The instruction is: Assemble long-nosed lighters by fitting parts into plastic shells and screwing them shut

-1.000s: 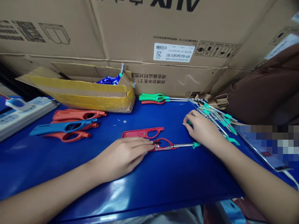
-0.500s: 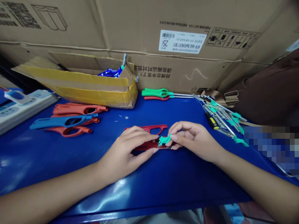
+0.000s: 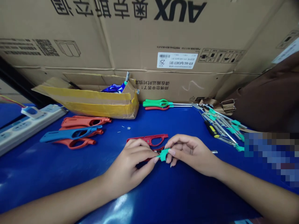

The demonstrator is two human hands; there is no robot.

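My left hand (image 3: pixel 132 161) rests on the blue table, its fingers pressed on a red lighter shell half that is mostly hidden beneath them. My right hand (image 3: pixel 187 152) pinches a small green plastic piece (image 3: pixel 163 154) right at the left fingertips. A metal tube tip (image 3: pixel 214 152) pokes out to the right of my right hand. A second red shell half (image 3: pixel 149 139) lies flat just behind both hands.
Red and blue lighter shells (image 3: pixel 74 133) lie at the left, near a white power strip (image 3: pixel 25 119). A taped cardboard box (image 3: pixel 93 99) stands behind them. A green and red lighter (image 3: pixel 158 104) lies at the back. Metal tubes with green tips (image 3: pixel 221 123) are piled at the right, beside a brown bag (image 3: pixel 268 96).
My right hand came from the tube pile to the middle, bringing a green piece to my left fingertips. The hands have closed together over the red shell.
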